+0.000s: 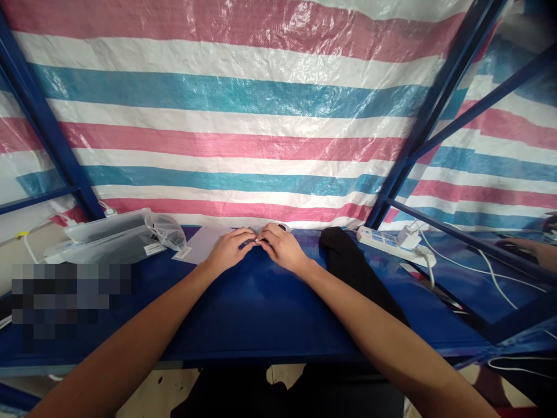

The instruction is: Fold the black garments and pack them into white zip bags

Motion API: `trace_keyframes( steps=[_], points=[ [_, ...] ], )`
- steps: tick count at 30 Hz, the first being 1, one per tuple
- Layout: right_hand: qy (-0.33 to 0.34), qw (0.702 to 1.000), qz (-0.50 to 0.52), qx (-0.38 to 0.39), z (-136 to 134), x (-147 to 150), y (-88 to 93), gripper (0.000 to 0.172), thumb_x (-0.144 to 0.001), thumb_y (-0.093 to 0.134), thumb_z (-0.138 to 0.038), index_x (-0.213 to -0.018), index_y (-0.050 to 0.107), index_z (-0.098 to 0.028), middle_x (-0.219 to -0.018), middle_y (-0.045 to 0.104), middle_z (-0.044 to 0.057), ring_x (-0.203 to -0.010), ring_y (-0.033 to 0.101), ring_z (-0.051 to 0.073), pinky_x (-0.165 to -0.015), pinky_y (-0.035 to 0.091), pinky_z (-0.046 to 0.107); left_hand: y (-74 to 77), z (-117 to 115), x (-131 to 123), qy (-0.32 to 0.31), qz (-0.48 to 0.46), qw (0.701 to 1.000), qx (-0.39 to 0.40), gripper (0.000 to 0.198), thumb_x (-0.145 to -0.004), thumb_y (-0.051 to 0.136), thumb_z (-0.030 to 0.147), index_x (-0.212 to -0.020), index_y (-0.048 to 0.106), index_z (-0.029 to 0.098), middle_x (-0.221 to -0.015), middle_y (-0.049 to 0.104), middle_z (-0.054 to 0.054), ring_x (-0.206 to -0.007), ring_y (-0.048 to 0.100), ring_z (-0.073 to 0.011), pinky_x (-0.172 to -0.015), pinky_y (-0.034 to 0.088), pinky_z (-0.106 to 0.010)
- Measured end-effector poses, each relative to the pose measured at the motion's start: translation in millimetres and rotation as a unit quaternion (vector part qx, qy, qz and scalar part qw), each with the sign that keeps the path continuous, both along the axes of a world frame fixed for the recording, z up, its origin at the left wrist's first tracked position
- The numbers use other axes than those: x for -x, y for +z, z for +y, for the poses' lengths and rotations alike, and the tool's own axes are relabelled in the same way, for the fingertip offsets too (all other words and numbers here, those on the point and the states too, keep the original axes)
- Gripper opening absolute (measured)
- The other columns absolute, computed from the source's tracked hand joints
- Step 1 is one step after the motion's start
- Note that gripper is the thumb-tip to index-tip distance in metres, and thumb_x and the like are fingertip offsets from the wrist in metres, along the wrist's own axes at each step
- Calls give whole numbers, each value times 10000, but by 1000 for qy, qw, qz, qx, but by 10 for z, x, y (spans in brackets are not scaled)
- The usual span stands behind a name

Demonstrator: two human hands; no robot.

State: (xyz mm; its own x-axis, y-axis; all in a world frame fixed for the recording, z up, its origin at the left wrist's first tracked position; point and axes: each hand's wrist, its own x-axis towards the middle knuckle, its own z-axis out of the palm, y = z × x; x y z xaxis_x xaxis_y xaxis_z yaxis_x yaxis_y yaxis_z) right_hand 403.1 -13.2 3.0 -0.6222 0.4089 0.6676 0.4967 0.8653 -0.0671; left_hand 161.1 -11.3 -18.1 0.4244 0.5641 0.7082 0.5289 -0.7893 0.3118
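My left hand (228, 248) and my right hand (282, 247) meet at the far middle of the blue table (256, 313), fingertips touching. Their fingers are curled and pinched together around a small item (257, 237) that is mostly hidden; I cannot make out what it is. A white sheet (202, 242) lies flat under and to the left of my left hand. Both forearms stretch across the table from the near edge.
Clear plastic bags with labels (117, 235) lie at the left. A black cloth (352, 267) lies right of my hands. A white power strip (389, 241) with plug and cables sits at the right. Another person's hand (528, 249) shows at the far right. A striped tarp (243, 116) backs the table.
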Motion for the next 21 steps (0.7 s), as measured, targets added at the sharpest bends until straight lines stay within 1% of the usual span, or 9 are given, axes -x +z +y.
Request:
trace_keyframes(
  steps=[4, 9, 12, 15, 18, 20, 21],
  points=[
    [0, 1000, 0, -9, -22, 18, 43, 256, -1162, 442, -339, -1216, 660, -217, -1169, 673, 140, -1079, 653, 288, -917, 568, 427, 31, -14, 5, -12, -7, 1000, 1, 256, -1122, 529, 346, -1138, 771, 265, -1207, 777, -68, -1092, 752, -226, -993, 586, -367],
    [-22, 999, 23, 10, 44, -57, 130, 268, -1155, 442, -360, -1210, 674, -237, -1159, 674, 139, -1071, 649, 300, -919, 570, 439, 163, -69, 8, -5, -52, 999, 9, 265, -1119, 538, 383, -1096, 763, 245, -1174, 768, -76, -1100, 736, -232, -988, 582, -356],
    [-41, 998, 34, 19, 126, -172, 166, 272, -1149, 450, -368, -1211, 679, -234, -1182, 672, 147, -1091, 644, 309, -874, 573, 426, 233, -85, 30, 7, -88, 996, 19, 252, -1111, 550, 399, -1097, 747, 243, -1153, 770, -76, -1075, 735, -236, -946, 578, -342],
    [-74, 996, 38, 17, 233, -326, 184, 262, -1147, 454, -358, -1185, 678, -227, -1181, 669, 148, -1101, 632, 310, -863, 558, 419, 264, -50, 111, 49, -135, 989, 38, 229, -1091, 567, 406, -1060, 718, 236, -1086, 775, -62, -1004, 732, -231, -827, 554, -300],
    [-104, 993, 48, 4, 334, -461, 183, 245, -1140, 467, -351, -1120, 670, -215, -1144, 659, 149, -1099, 607, 323, -907, 540, 448, 257, 28, 225, 125, -186, 973, 50, 227, -1069, 580, 423, -984, 667, 232, -897, 732, -20, -840, 689, -204, -762, 498, -285],
    [-103, 993, 62, 6, 379, -505, 166, 228, -1132, 478, -349, -1090, 653, -210, -1124, 650, 148, -1090, 597, 326, -929, 532, 466, 235, 76, 277, 157, -200, 965, 63, 242, -1067, 563, 438, -948, 629, 238, -809, 671, 7, -765, 633, -190, -742, 461, -286],
    [-97, 993, 72, 13, 393, -511, 153, 217, -1129, 482, -349, -1087, 643, -210, -1122, 645, 147, -1086, 598, 323, -936, 531, 470, 221, 93, 289, 162, -203, 963, 72, 254, -1070, 550, 447, -934, 609, 242, -790, 646, 14, -752, 613, -187, -736, 448, -287]
  ],
)
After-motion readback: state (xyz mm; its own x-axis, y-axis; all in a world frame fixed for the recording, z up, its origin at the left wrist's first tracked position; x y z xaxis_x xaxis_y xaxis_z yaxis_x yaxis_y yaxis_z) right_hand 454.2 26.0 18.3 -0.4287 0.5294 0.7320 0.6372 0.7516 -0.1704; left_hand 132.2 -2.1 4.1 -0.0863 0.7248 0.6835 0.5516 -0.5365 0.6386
